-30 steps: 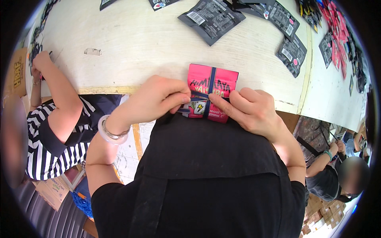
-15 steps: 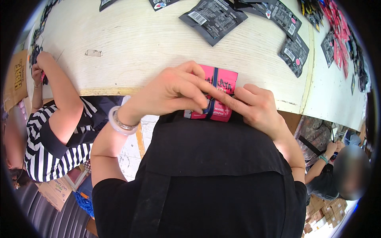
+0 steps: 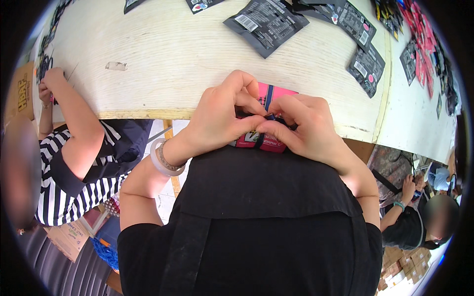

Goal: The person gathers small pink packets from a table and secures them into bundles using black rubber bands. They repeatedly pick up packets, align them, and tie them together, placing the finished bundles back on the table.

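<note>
I see one pale table [image 3: 173, 64] filling the upper view, with at least two other people beside it, one in stripes [image 3: 74, 200] at left and one in black [image 3: 407, 227] at right. One black apron [image 3: 266, 182] covers the lap. Along the right edge runs one pile of pink and black packets [image 3: 419, 44], too crowded for me to count. My two hands, left [image 3: 224, 108] and right [image 3: 308, 123], meet at the table's near edge. I count at least six loose black packets [image 3: 266, 27] farther up. One pink packet [image 3: 272, 141] lies under my fingertips, its top showing beyond them, its bottom below the thumbs, near the apron. Two bracelets [image 3: 165, 160] circle the left wrist. Both hands pinch narrowly at one dark blue ribbon [image 3: 269, 97] over the packet's middle, though the fingers hide which strand each holds.
</note>
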Demonstrator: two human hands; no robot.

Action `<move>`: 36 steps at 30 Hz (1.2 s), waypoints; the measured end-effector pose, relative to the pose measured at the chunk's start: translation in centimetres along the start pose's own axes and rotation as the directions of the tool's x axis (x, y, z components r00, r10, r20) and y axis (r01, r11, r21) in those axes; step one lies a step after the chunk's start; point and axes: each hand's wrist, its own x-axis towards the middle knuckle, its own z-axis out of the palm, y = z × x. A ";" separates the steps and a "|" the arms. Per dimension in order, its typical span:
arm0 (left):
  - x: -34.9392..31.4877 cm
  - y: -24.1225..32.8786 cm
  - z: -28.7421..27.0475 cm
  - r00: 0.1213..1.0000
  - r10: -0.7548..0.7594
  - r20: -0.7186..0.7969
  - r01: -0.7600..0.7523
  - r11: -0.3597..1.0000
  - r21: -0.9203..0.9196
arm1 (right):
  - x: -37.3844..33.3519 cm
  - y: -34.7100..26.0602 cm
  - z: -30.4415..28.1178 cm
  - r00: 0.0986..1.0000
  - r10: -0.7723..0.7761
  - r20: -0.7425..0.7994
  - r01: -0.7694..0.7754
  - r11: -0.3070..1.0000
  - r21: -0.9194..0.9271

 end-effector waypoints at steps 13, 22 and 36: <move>0.3 -0.9 -1.9 0.977 -0.015 0.213 0.032 0.997 -0.076 | 1.3 2.4 -1.1 0.826 0.493 0.273 -0.518 0.474 0.712; 0.3 0.3 -0.3 0.988 -0.098 0.121 0.093 0.994 0.051 | 5.2 -1.1 -0.8 0.905 0.340 0.256 -0.422 0.793 0.439; -1.2 -0.5 0.2 0.997 0.072 0.019 -0.073 0.995 0.075 | -2.0 -2.6 -0.4 0.975 0.205 -0.087 -0.197 0.976 0.094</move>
